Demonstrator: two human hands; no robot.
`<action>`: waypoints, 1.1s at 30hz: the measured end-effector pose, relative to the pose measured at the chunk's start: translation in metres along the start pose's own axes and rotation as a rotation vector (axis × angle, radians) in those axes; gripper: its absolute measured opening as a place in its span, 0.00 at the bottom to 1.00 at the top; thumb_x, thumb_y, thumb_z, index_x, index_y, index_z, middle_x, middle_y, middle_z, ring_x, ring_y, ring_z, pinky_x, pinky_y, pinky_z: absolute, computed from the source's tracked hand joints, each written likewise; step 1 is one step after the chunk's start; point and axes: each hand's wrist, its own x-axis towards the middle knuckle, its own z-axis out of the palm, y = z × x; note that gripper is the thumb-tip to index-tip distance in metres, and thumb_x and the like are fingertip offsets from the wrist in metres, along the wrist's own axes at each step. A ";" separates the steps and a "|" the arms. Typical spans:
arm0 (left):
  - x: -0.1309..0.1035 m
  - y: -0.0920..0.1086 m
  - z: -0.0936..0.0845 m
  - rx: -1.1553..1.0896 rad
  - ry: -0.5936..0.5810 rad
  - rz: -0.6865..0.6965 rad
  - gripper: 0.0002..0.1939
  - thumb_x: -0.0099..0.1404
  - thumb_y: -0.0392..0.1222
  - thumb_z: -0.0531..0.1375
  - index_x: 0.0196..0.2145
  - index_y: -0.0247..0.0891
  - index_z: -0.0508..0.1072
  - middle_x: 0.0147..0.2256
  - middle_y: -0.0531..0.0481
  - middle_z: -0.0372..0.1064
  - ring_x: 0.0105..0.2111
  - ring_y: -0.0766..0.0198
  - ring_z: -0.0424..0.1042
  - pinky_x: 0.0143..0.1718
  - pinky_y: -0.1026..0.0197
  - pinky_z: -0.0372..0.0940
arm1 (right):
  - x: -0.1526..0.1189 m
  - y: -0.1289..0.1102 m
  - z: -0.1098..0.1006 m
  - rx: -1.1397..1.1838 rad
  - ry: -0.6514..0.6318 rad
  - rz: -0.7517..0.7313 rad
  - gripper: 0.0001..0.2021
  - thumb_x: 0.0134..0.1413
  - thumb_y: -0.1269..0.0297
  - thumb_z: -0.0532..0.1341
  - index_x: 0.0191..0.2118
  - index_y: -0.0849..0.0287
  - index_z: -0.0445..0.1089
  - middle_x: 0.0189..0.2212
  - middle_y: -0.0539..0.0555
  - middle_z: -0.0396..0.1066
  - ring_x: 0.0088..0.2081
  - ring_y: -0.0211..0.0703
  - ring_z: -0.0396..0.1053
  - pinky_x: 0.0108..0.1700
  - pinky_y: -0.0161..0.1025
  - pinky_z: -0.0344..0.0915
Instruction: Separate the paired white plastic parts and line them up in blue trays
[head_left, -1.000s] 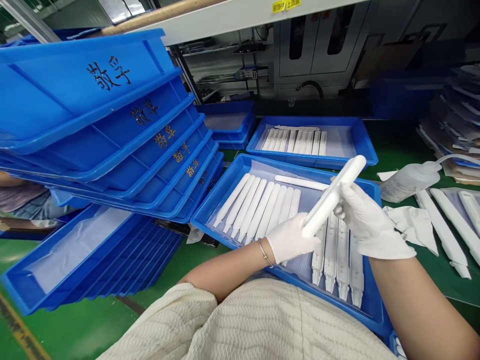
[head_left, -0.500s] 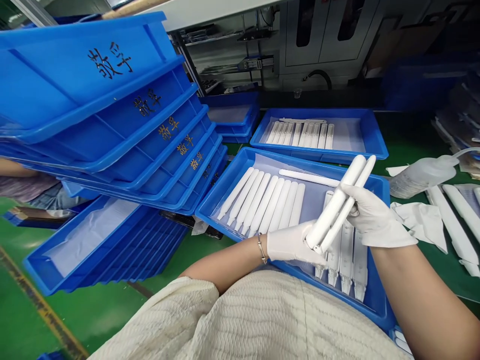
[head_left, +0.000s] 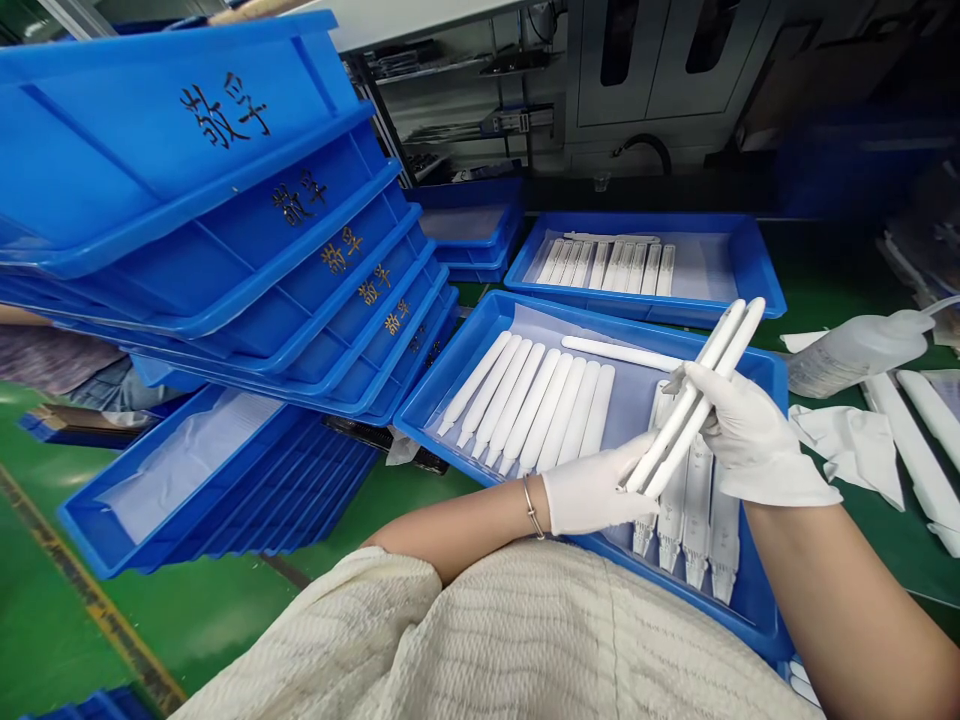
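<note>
Both my hands wear white gloves and together hold a long white plastic piece (head_left: 701, 395) over a blue tray (head_left: 480, 330). My left hand (head_left: 592, 492) grips its lower end. My right hand (head_left: 750, 450) grips its middle. The piece slants up to the right and shows two narrow parallel edges. Beneath it in the tray lie a row of several white rounded pieces (head_left: 536, 405) on the left, one lone piece (head_left: 619, 353) across the back, and several flat ribbed pieces (head_left: 697, 510) on the right.
A tilted stack of empty blue trays (head_left: 210, 230) stands at the left. A second tray with white pieces (head_left: 645, 265) lies behind. At the right are a squeeze bottle (head_left: 855, 350), white cloths (head_left: 847, 440) and more white pieces (head_left: 911, 450) on the green table.
The white piece has been turned in my hands: a second ago it showed a broad rounded face, now it shows two thin edges. Both hands shifted slightly.
</note>
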 end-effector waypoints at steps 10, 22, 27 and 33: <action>0.026 -0.016 0.001 -0.419 -0.121 -0.272 0.25 0.54 0.48 0.74 0.39 0.37 0.66 0.24 0.56 0.68 0.20 0.67 0.72 0.21 0.68 0.66 | -0.017 0.001 0.019 -0.121 -0.023 0.007 0.25 0.50 0.37 0.69 0.39 0.54 0.72 0.28 0.51 0.69 0.27 0.42 0.66 0.26 0.39 0.64; -0.004 -0.022 -0.018 -0.268 -0.278 -0.295 0.26 0.60 0.52 0.71 0.46 0.39 0.62 0.21 0.60 0.67 0.15 0.69 0.66 0.18 0.67 0.60 | -0.007 -0.032 0.013 -0.210 0.062 -0.137 0.23 0.46 0.38 0.71 0.33 0.53 0.70 0.26 0.50 0.68 0.28 0.44 0.67 0.30 0.43 0.66; -0.014 -0.023 -0.021 -0.169 -0.290 -0.363 0.25 0.63 0.49 0.69 0.49 0.39 0.61 0.18 0.61 0.65 0.16 0.69 0.65 0.18 0.68 0.59 | 0.013 -0.056 -0.010 -0.123 0.174 -0.155 0.26 0.49 0.34 0.68 0.26 0.55 0.72 0.18 0.50 0.61 0.20 0.39 0.59 0.20 0.39 0.57; -0.020 -0.030 -0.025 -0.044 -0.105 -0.435 0.24 0.59 0.51 0.70 0.43 0.40 0.62 0.25 0.61 0.63 0.18 0.70 0.67 0.18 0.67 0.63 | 0.001 -0.047 -0.007 0.008 0.109 -0.187 0.31 0.53 0.28 0.61 0.37 0.56 0.77 0.26 0.52 0.69 0.22 0.37 0.62 0.18 0.36 0.56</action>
